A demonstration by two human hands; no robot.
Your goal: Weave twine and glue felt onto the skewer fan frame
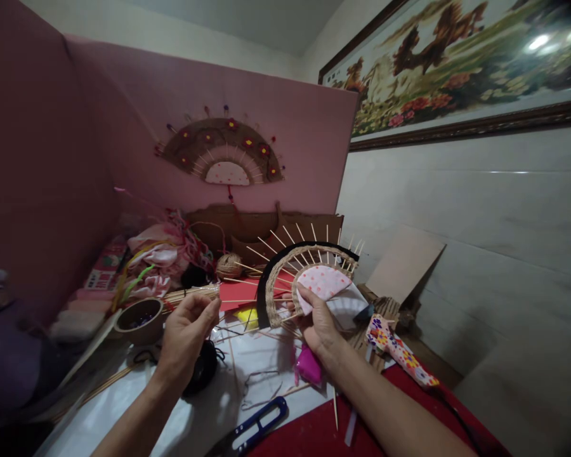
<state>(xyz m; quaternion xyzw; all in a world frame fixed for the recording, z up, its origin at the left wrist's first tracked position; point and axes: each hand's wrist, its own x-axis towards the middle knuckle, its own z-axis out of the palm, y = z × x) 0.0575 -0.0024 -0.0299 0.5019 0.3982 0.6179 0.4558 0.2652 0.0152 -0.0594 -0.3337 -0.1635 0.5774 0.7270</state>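
Note:
A half-round fan (309, 255) of thin wooden sticks, woven with tan cord and a black band, is in my right hand (321, 320). My right thumb presses on its pink dotted fabric centre (323, 282), and the other fingers are behind it. The stick tips spread beyond the black band. My left hand (190, 330) is closed in a pinch at the tip of one left-side stick; whatever lies between its fingertips is too small to make out. Below the left hand sits a ball of black yarn (203, 368).
A brown bowl of beads (140, 320) stands left, by a bundle of sticks (190, 294). Blue thread snips (259, 425) lie in front, and a floral-covered glue gun (402, 349) at right. Behind are a twine ball (228, 266) and a finished fan (223, 152) hung on a pink board.

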